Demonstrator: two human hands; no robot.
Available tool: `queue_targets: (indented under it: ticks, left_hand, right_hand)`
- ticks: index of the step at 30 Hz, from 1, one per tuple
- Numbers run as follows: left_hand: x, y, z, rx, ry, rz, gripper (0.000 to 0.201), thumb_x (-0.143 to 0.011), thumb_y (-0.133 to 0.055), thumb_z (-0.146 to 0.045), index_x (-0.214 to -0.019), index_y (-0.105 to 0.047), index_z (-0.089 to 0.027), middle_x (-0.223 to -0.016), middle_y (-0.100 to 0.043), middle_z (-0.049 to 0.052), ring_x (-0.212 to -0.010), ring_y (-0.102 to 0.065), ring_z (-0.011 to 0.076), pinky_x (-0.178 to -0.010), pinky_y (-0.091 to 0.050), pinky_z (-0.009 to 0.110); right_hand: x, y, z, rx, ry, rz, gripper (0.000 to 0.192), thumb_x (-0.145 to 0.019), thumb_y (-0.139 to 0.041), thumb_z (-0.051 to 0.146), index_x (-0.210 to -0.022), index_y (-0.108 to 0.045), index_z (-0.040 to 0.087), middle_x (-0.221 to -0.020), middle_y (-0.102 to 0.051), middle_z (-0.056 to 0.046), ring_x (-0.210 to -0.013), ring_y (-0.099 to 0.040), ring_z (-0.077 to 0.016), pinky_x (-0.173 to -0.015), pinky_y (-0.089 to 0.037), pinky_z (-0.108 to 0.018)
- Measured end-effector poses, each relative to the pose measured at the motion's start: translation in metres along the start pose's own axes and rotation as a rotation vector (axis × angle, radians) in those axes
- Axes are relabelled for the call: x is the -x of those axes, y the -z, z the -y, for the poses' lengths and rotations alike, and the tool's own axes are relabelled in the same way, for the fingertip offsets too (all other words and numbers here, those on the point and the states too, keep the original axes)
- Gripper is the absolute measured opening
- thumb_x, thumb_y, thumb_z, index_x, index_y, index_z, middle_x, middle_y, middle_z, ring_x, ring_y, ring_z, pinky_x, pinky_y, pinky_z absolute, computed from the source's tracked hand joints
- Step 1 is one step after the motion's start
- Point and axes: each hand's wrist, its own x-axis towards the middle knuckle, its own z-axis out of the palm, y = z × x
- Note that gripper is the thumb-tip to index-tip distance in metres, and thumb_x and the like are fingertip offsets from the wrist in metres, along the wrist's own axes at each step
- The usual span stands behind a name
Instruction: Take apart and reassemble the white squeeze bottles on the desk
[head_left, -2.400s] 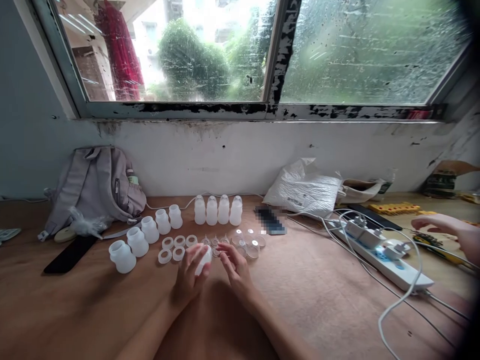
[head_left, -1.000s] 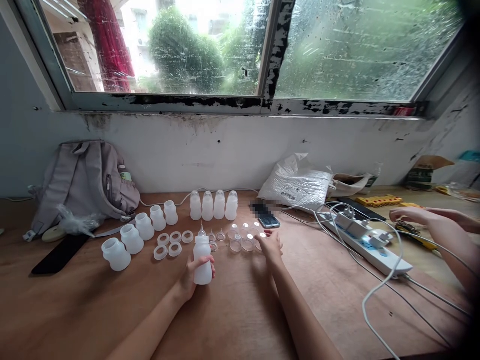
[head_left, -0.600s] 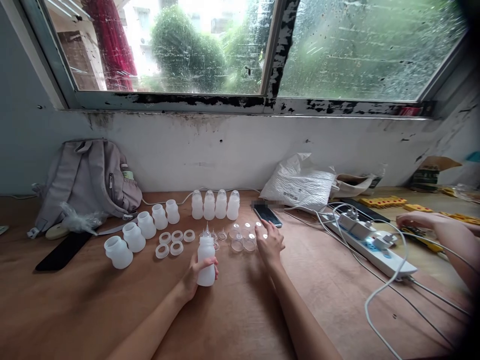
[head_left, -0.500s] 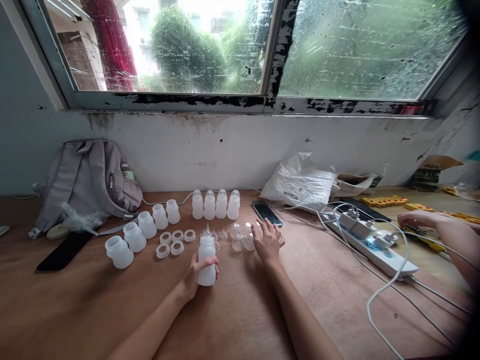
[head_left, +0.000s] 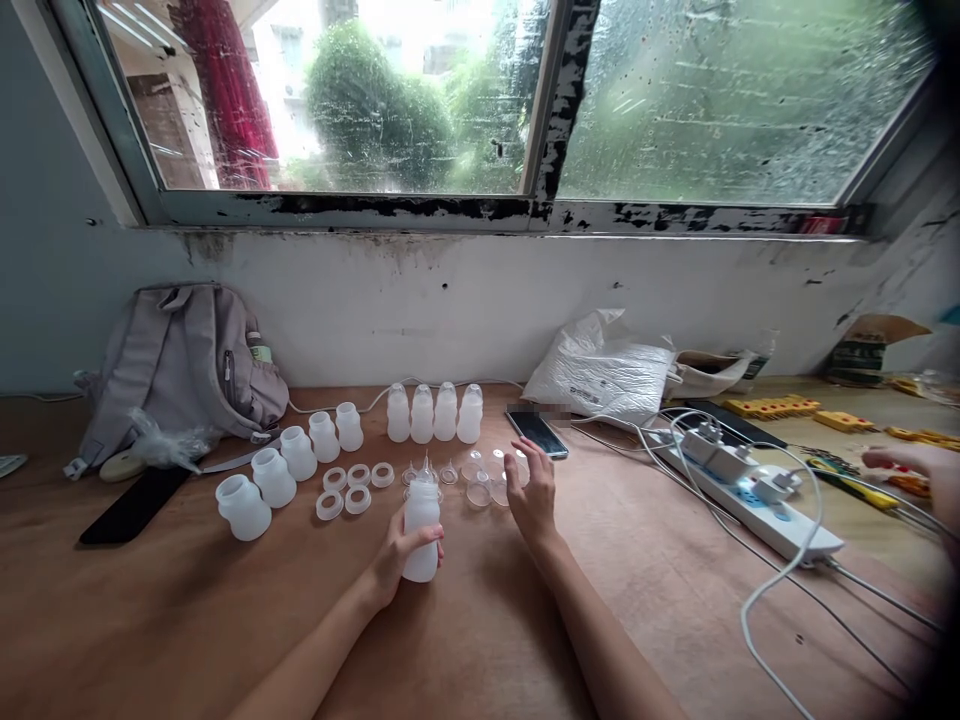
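Observation:
My left hand [head_left: 399, 552] is wrapped round a frosted white baby bottle [head_left: 422, 545], held upright with a clear pointed nipple [head_left: 426, 465] seen at its top. Fingers apart and holding nothing, my right hand [head_left: 534, 497] hovers beside several clear dome caps [head_left: 478, 492]. Behind the held bottle lie several small clear nipples [head_left: 448, 473], partly hidden by it. Several white collar rings [head_left: 329, 505] are grouped to the left. Farther left, several open-necked bottles [head_left: 244, 508] stand in a slanting row. Several capped bottles [head_left: 471, 414] form a row at the back.
A phone [head_left: 538, 433] lies behind my right hand. On the right, a power strip [head_left: 750, 500] trails white cables. A grey backpack [head_left: 180, 370] and a black phone-like slab [head_left: 135, 505] are at left. Another person's hand [head_left: 911, 460] reaches in near yellow tools. A silvery bag [head_left: 604, 370] rests against the wall.
My right hand's fingers have drawn in somewhat beside the dome caps. My left hand still holds the bottle. The other person's hand has shifted right, and the whole view has moved slightly.

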Motion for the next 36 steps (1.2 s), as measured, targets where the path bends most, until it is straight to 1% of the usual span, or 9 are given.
queue_targets:
  ticks: [3,5,8,11,16,19,24,31,36]
  left_hand:
    - [0.0,-0.002,0.001,-0.059,-0.048,0.001,0.03,-0.063,-0.065,-0.028,-0.087,-0.052,-0.015,-0.064,-0.054,-0.001,-0.05,-0.052,0.012,-0.047,-0.04,0.024]
    - [-0.001,-0.003,0.001,-0.11,-0.09,-0.003,0.03,-0.063,-0.066,-0.029,-0.085,-0.052,-0.014,-0.062,-0.053,-0.001,-0.05,-0.052,0.0121,-0.048,-0.039,0.024]
    - [-0.001,-0.002,0.001,-0.183,-0.156,0.012,0.039,-0.061,-0.068,-0.031,-0.093,-0.052,-0.014,-0.064,-0.055,0.0,-0.053,-0.052,0.0131,-0.051,-0.04,0.025]
    - [-0.001,-0.002,0.002,-0.226,-0.198,0.038,0.044,-0.062,-0.068,-0.032,-0.097,-0.052,-0.014,-0.068,-0.057,0.002,-0.055,-0.052,0.0137,-0.052,-0.04,0.025]
    - [-0.001,-0.003,0.004,-0.252,-0.172,0.112,0.043,-0.063,-0.067,-0.029,-0.099,-0.051,-0.014,-0.064,-0.055,0.001,-0.051,-0.051,0.0127,-0.047,-0.039,0.023]
    - [0.001,-0.004,0.006,-0.242,-0.093,0.162,0.032,-0.062,-0.066,-0.026,-0.089,-0.053,-0.013,-0.06,-0.054,0.0,-0.047,-0.051,0.0123,-0.044,-0.039,0.023]
    - [0.007,-0.004,0.011,-0.011,0.151,0.282,0.018,-0.064,-0.057,-0.023,-0.077,-0.049,-0.014,-0.055,-0.053,0.0,-0.041,-0.05,0.0121,-0.037,-0.038,0.023]
    - [0.008,-0.004,0.01,0.169,0.253,0.382,0.019,-0.059,-0.054,-0.02,-0.075,-0.048,-0.014,-0.058,-0.053,0.0,-0.04,-0.052,0.0128,-0.036,-0.037,0.023]
    - [0.008,0.006,0.014,0.461,0.478,0.61,0.027,-0.059,-0.049,-0.028,-0.08,-0.052,-0.013,-0.056,-0.048,-0.001,-0.042,-0.051,0.0122,-0.039,-0.037,0.024]
  right_hand:
    - [0.02,-0.001,0.034,-0.411,-0.101,0.217,0.034,-0.079,-0.047,0.039,-0.108,-0.048,0.021,-0.109,-0.054,-0.009,-0.102,-0.049,-0.0207,-0.088,-0.036,-0.038]
    - [0.036,-0.005,0.055,-0.676,-0.23,0.399,0.039,-0.078,-0.051,0.039,-0.114,-0.043,0.025,-0.115,-0.052,-0.007,-0.105,-0.048,-0.0195,-0.087,-0.038,-0.035]
    - [0.055,-0.013,0.072,-0.847,-0.368,0.628,0.042,-0.074,-0.057,0.04,-0.111,-0.047,0.025,-0.106,-0.056,-0.005,-0.099,-0.051,-0.0202,-0.082,-0.041,-0.033]
    - [0.062,-0.018,0.072,-0.935,-0.426,0.733,0.033,-0.072,-0.06,0.041,-0.099,-0.054,0.022,-0.089,-0.059,-0.004,-0.085,-0.055,-0.0194,-0.073,-0.043,-0.03]
    - [0.057,-0.013,0.07,-0.995,-0.494,0.78,0.034,-0.07,-0.061,0.041,-0.098,-0.057,0.021,-0.099,-0.058,-0.006,-0.086,-0.054,-0.02,-0.067,-0.044,-0.029]
    - [0.053,-0.009,0.073,-0.934,-0.529,0.792,0.032,-0.068,-0.063,0.042,-0.091,-0.061,0.019,-0.1,-0.058,-0.006,-0.081,-0.055,-0.0192,-0.063,-0.044,-0.027]
    - [0.051,-0.006,0.075,-0.898,-0.563,0.796,0.021,-0.067,-0.064,0.036,-0.076,-0.062,0.017,-0.094,-0.06,-0.005,-0.075,-0.053,-0.0159,-0.059,-0.041,-0.024]
    - [0.049,0.0,0.081,-0.968,-0.508,0.862,0.016,-0.068,-0.062,0.034,-0.065,-0.059,0.018,-0.103,-0.057,-0.003,-0.07,-0.051,-0.0127,-0.057,-0.039,-0.023]
    - [0.048,0.001,0.078,-1.048,-0.445,0.964,0.024,-0.065,-0.061,0.041,-0.07,-0.06,0.018,-0.108,-0.056,-0.004,-0.06,-0.046,-0.0083,-0.043,-0.029,-0.018]
